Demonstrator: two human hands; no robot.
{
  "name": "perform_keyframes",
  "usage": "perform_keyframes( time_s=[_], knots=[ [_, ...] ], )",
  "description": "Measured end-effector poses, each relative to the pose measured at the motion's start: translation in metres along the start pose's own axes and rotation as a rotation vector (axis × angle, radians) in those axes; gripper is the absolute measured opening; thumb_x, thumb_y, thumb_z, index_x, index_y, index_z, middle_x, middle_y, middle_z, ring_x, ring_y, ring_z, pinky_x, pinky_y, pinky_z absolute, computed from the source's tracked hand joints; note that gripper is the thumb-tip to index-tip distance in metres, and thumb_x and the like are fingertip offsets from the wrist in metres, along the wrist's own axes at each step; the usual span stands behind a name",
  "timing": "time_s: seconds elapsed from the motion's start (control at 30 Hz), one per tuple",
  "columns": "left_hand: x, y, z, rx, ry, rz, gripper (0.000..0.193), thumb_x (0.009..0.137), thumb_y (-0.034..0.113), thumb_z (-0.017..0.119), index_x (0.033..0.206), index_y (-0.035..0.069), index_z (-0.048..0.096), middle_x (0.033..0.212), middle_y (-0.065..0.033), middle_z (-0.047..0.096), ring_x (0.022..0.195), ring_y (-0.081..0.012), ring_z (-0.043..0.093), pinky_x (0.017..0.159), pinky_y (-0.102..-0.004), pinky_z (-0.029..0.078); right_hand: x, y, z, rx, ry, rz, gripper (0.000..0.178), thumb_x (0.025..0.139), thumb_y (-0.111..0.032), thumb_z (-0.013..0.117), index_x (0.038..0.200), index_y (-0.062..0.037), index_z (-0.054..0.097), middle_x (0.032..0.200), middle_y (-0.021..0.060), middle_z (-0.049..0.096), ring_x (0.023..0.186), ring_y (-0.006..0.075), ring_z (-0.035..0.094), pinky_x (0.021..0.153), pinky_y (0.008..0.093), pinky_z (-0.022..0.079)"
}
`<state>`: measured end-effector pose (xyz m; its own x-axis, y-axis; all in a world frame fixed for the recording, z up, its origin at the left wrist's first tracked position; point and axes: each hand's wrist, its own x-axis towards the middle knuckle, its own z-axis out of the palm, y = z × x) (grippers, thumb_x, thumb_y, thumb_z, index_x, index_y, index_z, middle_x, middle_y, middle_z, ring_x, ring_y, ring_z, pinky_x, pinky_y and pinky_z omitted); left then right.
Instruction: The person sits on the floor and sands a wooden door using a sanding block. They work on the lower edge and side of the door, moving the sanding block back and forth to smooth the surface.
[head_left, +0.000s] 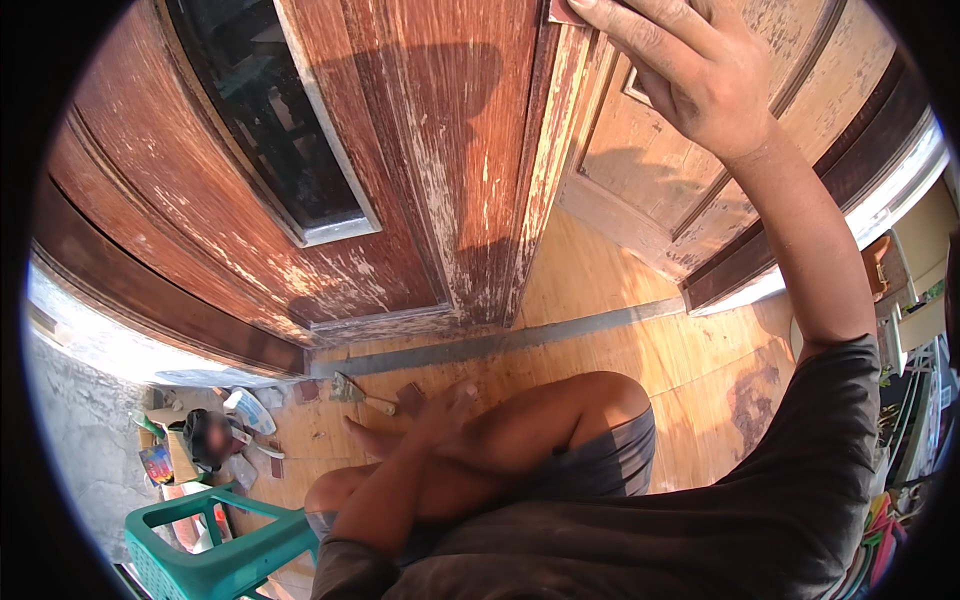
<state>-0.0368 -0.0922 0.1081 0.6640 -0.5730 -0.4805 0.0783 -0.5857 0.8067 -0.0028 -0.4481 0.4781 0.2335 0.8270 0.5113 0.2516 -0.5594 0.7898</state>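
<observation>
At one o'clock, the right hand (700, 75) pins a reddish sheet (566, 12) against the door (420, 150), seemingly keeping it flat; toward six, I cannot tell the left hand's (450, 412) grip.

It looked like a home's entrance, with a panelled wooden door (415, 180), grey threshold (500, 343), tiled floor (700, 385) and green plastic stool (200, 570).

Dark shirt (640, 540), apparently grey shorts (628, 455).
</observation>
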Motion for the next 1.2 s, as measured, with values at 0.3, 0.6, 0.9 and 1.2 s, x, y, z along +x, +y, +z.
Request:
perform_keyframes(
  time_s=[0.3, 0.6, 0.9, 1.2],
  knots=[
    [0.001, -0.001, -0.001, 0.035, -0.024, 0.002, 0.067, 0.107, 0.054, 0.045, 0.147, 0.0, 0.054, 0.138, -0.0275, 0.062, 0.133, -0.0393, 0.057, 0.113, -0.0417, 0.042, -0.003, -0.005, 0.007, -0.033, 0.117, 0.089, 0.05, 0.082, -0.008, 0.072, 0.13, -0.0209, 0.073, 0.132, -0.0045, 0.071, 0.078, 0.0156, 0.058, 0.064, 0.0227, 0.05],
    [0.01, -0.014, 0.005, -0.005, 0.008, 0.111, 0.065, 0.108, 0.054, 0.045, 0.147, 0.003, 0.054, 0.139, -0.0266, 0.062, 0.134, -0.04, 0.057, 0.114, -0.0424, 0.042, -0.046, -0.048, 0.021, 0.134, -0.098, 0.13, 0.05, 0.083, -0.009, 0.07, 0.131, -0.0202, 0.072, 0.136, -0.0066, 0.069, 0.07, 0.0171, 0.051, 0.063, 0.0251, 0.051],
    [0.01, -0.022, 0.007, 0.006, 0.02, 0.129, 0.065, 0.107, 0.054, 0.047, 0.145, 0.003, 0.056, 0.139, -0.0257, 0.062, 0.134, -0.0399, 0.057, 0.113, -0.0424, 0.042, -0.063, -0.089, 0.039, 0.122, -0.031, 0.222, 0.051, 0.085, -0.01, 0.064, 0.134, -0.0227, 0.07, 0.14, -0.0118, 0.066, 0.073, 0.0126, 0.053, 0.055, 0.0214, 0.047],
    [0.008, -0.009, 0.003, 0.095, -0.008, -0.001, 0.066, 0.107, 0.054, 0.047, 0.14, -0.001, 0.059, 0.136, -0.0278, 0.064, 0.132, -0.0405, 0.058, 0.112, -0.043, 0.043, -0.066, -0.123, 0.045, 0.202, -0.07, 0.391, 0.053, 0.089, -0.008, 0.063, 0.138, -0.0267, 0.066, 0.145, -0.0134, 0.062, 0.072, 0.0121, 0.046, 0.052, 0.023, 0.047]
  ],
)
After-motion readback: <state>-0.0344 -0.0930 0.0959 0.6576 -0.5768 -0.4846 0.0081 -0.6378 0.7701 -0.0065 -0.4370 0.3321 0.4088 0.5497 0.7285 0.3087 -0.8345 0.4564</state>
